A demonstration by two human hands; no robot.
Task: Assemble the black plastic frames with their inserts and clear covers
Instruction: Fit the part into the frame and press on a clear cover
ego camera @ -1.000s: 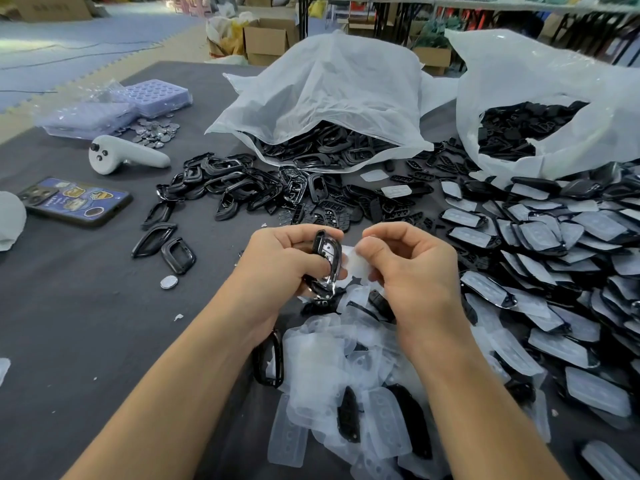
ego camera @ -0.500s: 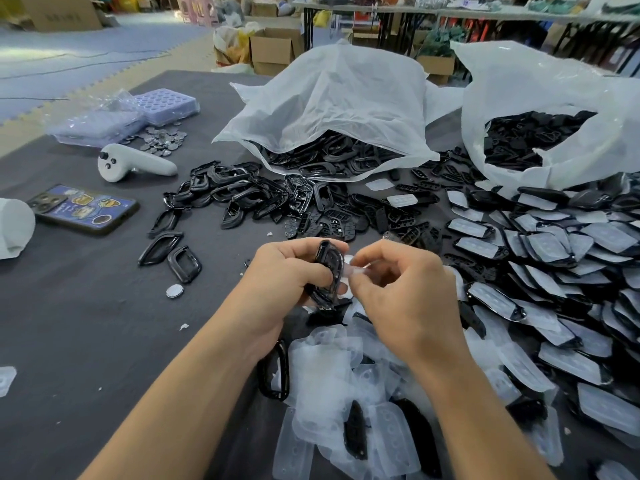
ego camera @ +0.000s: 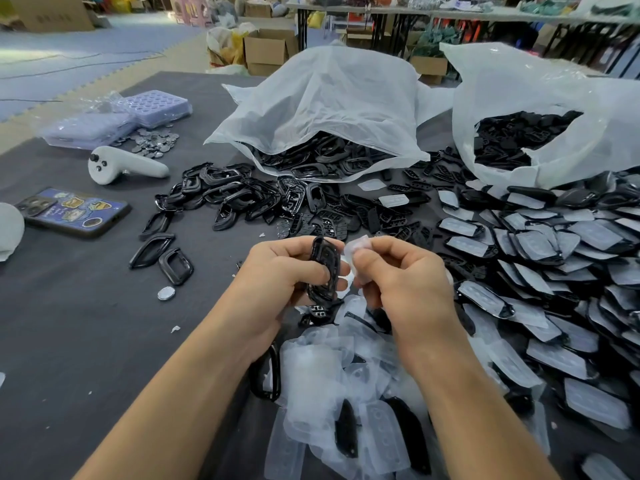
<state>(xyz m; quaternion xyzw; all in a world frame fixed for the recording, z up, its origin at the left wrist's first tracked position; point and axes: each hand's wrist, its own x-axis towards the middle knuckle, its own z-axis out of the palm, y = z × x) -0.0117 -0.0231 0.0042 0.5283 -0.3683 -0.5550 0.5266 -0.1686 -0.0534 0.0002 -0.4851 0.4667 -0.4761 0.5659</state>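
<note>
We log one frame (ego camera: 326,269), held edge-on above the table (ego camera: 69,341) in our left hand's (ego camera: 282,273) grip, a clear cover (ego camera: 357,249) pinched just beside it by our right hand (ego camera: 398,277), spare covers (ego camera: 322,375) heaped beneath.
</note>
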